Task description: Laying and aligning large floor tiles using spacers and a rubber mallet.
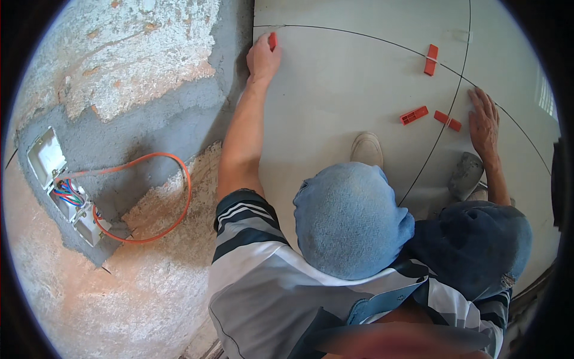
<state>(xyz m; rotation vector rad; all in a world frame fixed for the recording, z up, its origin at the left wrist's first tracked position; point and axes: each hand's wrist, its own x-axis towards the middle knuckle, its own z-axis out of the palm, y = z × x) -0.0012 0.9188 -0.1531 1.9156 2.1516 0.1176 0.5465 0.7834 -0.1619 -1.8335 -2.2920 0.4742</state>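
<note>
Wedge (272,40), solid red, sits pinched in the left hand (263,58) at twelve o'clock. The right hand (485,124) rests flat, gripping nothing, toward two-thirty.

Inscriptions: none legible. Labels, brands, numbers, signs: none that can be read on any surface in view.

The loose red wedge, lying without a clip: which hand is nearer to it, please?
Right. The right hand is to the right of the loose red wedge, past another wedge; the left hand is farther, up and left.
</note>
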